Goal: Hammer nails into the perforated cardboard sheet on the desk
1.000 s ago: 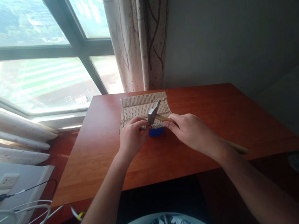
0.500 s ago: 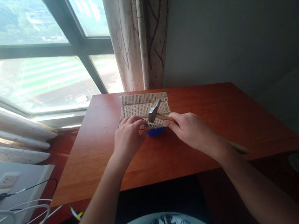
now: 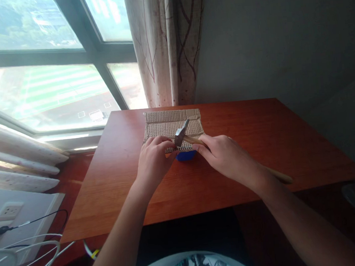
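Observation:
My right hand (image 3: 221,151) is wrapped round the wooden handle of a hammer (image 3: 180,136), gripping it close to the metal head. The handle's far end comes out beyond my right forearm. Over the near edge of a sheet of cardboard (image 3: 173,128) covered in rows of small holes, my left hand (image 3: 155,155) is closed in a pinch. Whatever sits between its fingertips is too small to make out. The hammer head hangs right beside those fingertips. Part of a blue object (image 3: 185,155) shows under the cardboard's near edge.
The cardboard lies on a reddish wooden table (image 3: 259,129). Behind the table hang a patterned curtain (image 3: 159,47) and a grey wall. A window is at the left, with a wall socket (image 3: 11,211) and white cables (image 3: 40,255) below it.
The hammer head has moved slightly left and down, closer to my left fingertips. Both hands keep their grips, and the view has shifted a little.

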`<state>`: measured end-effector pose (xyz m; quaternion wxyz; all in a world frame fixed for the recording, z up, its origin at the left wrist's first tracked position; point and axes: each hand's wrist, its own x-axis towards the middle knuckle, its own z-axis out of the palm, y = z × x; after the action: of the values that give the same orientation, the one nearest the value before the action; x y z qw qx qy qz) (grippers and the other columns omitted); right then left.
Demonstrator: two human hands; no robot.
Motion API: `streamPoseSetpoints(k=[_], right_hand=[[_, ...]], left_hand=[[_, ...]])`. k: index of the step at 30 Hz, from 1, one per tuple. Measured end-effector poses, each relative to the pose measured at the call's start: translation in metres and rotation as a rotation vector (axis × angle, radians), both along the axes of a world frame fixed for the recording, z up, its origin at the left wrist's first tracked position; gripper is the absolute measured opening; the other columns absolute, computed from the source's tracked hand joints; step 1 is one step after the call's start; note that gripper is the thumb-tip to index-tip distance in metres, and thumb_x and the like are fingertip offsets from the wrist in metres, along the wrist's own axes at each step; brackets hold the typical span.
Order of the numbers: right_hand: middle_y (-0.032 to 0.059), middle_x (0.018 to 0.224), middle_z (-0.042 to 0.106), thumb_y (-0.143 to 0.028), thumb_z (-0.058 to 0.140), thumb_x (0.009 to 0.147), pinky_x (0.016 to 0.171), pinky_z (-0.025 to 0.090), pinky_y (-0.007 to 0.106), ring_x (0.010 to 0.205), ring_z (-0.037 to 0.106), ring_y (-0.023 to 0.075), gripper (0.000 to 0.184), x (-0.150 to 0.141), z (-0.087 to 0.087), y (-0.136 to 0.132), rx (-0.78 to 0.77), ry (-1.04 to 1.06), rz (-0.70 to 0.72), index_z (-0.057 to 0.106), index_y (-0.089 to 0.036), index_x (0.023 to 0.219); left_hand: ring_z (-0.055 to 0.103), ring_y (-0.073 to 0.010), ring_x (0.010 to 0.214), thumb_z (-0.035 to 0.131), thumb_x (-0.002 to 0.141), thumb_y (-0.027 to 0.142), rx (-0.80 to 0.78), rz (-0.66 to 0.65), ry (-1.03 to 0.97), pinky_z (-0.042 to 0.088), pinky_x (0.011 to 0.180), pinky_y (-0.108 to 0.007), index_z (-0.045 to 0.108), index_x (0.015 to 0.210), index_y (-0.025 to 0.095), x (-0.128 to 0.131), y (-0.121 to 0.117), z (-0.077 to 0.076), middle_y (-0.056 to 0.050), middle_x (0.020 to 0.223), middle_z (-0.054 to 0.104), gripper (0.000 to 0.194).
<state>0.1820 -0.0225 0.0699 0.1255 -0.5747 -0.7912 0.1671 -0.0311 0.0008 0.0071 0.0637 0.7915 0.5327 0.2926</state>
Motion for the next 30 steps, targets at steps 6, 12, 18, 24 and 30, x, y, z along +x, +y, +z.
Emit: streamPoseSetpoints(k=[6,12,18,24,30], right_hand=[[0.0026,0.074,0.067,-0.047,0.043,0.1,0.06,0.034,0.028,0.065,0.062,0.0177,0.034,0.0,-0.002,0.0,0.009,0.023,0.004,0.055,-0.022,0.081],[-0.0033,0.062,0.054,-0.049,0.05,0.097,0.054,0.031,0.027,0.055,0.05,0.0119,0.035,0.016,-0.005,0.003,0.123,0.37,-0.075,0.056,-0.021,0.077],[-0.0036,0.068,0.053,-0.044,0.059,0.09,0.051,0.043,0.026,0.055,0.05,0.0114,0.026,0.049,-0.023,0.013,0.112,0.9,-0.305,0.06,-0.021,0.103],[-0.0008,0.068,0.059,-0.042,0.065,0.08,0.051,0.048,0.029,0.054,0.055,0.0139,0.031,0.078,-0.057,0.029,0.153,0.823,-0.473,0.063,-0.017,0.097],[0.0098,0.085,0.072,-0.04,0.068,0.069,0.07,0.052,0.036,0.075,0.067,0.0237,0.034,0.09,-0.113,0.063,0.193,0.567,-0.635,0.066,-0.015,0.091]], left_hand=[[0.062,-0.0235,0.093,0.077,0.08,0.023,0.023,-0.022,-0.029,0.052,0.087,-0.039,0.075,0.086,0.025,-0.002,0.001,-0.003,-0.003,0.1,0.072,0.006],[0.062,-0.0239,0.094,0.076,0.082,0.026,0.005,-0.02,-0.017,0.052,0.087,-0.04,0.074,0.087,0.024,-0.001,0.0,-0.002,-0.004,0.1,0.071,0.005],[0.061,-0.0241,0.094,0.074,0.084,0.025,0.017,-0.014,-0.018,0.052,0.087,-0.04,0.073,0.086,0.022,0.001,-0.003,-0.003,-0.005,0.099,0.071,0.004],[0.061,-0.025,0.096,0.073,0.085,0.025,0.021,-0.003,0.005,0.051,0.087,-0.04,0.073,0.087,0.023,0.003,-0.004,-0.003,-0.005,0.1,0.07,0.003],[0.061,-0.0248,0.096,0.072,0.085,0.025,0.022,-0.005,0.011,0.052,0.085,-0.04,0.073,0.088,0.023,0.003,-0.004,-0.003,-0.005,0.101,0.071,0.004]])
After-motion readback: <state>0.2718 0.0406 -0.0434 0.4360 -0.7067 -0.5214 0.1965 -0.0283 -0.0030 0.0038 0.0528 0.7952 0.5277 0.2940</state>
